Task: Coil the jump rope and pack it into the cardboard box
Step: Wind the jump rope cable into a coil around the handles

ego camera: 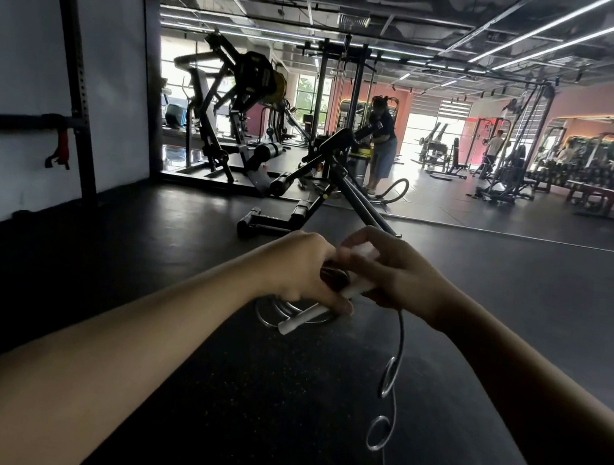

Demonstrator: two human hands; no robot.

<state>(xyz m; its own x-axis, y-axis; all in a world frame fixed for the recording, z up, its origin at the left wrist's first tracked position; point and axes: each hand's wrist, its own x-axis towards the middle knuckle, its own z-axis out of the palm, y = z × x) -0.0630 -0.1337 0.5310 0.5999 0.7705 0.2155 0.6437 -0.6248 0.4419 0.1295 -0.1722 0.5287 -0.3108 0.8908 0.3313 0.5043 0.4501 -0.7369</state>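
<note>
The jump rope has white handles and a thin silvery cord. My left hand [302, 267] grips one white handle [304, 317] together with several coiled loops of cord [269, 312] hanging below it. My right hand [391, 271] is curled round the other white handle [356, 289], close against my left hand. From under my right hand the loose cord [394, 369] drops down in small curls toward the bottom of the view. No cardboard box is in sight.
Dark rubber gym floor [271, 406] stretches below and ahead. A black bench machine [315, 190] stands just beyond my hands. A rack upright [77, 78] lines the left wall. A person [384, 144] stands farther back among weight machines and dumbbell racks.
</note>
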